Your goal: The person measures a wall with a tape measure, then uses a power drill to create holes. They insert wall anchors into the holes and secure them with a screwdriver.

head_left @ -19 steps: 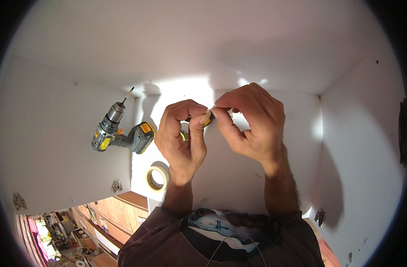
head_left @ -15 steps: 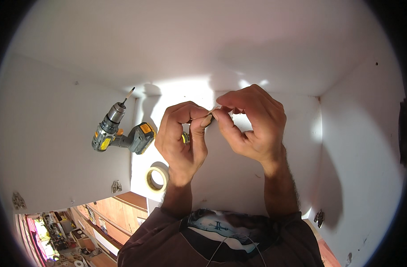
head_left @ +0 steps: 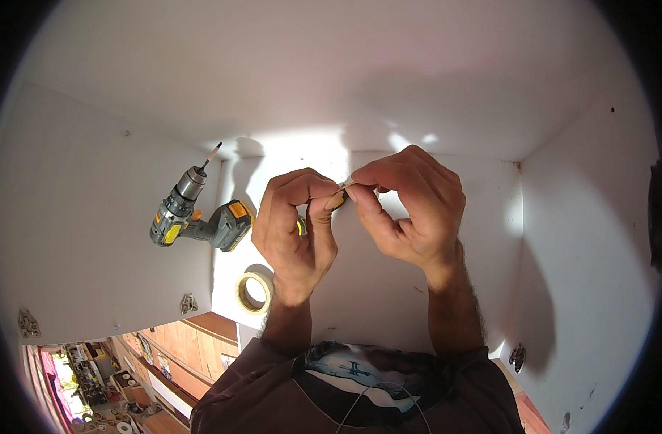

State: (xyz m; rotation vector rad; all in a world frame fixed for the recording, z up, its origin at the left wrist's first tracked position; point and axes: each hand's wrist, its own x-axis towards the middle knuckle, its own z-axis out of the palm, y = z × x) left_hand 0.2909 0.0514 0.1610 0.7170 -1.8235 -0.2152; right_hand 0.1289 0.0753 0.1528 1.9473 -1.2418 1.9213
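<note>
My left hand [head_left: 291, 231] and my right hand [head_left: 418, 210] meet in front of me inside a white cabinet. Between their fingertips is a small, thin, pale strip [head_left: 344, 186], too small to name for sure. Left thumb and index finger pinch one end, and right thumb and index finger pinch the other. Behind the left hand lies a yellow and black object [head_left: 302, 226], mostly hidden. A roll of masking tape [head_left: 243, 293] rests beside my left wrist.
A cordless drill [head_left: 193, 215] with a bit fitted stands at the left, beside the cabinet's left side panel [head_left: 92, 217]. Metal hinge plates [head_left: 189, 303] are fixed near the panel edges, another hinge plate [head_left: 517, 358] on the right. Beyond the lower left opening lie cluttered shelves [head_left: 103, 376].
My right index finger has come down and closed with the thumb on the thin strip. The left hand has barely shifted. Drill and tape roll stay in place.
</note>
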